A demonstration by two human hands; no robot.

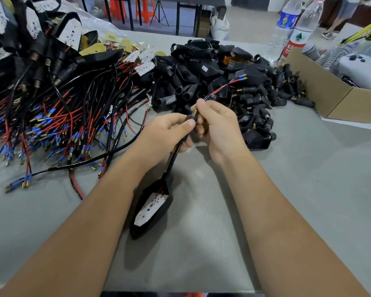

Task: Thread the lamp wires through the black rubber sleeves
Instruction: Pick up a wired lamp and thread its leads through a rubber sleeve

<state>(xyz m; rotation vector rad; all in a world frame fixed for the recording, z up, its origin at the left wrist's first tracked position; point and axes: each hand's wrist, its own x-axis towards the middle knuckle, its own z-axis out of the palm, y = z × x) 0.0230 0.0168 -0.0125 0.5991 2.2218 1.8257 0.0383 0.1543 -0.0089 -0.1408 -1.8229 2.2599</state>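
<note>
Together, left hand [169,130] and right hand [216,123] pinch the black rubber sleeve [190,117].

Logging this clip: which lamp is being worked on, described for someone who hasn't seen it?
Start at the grey table, between the person's forearms. The lamp head lies alone there, a black shell with a white LED board facing up; its black cable rises into the left hand. Other lamps sit piled at far left.
</note>
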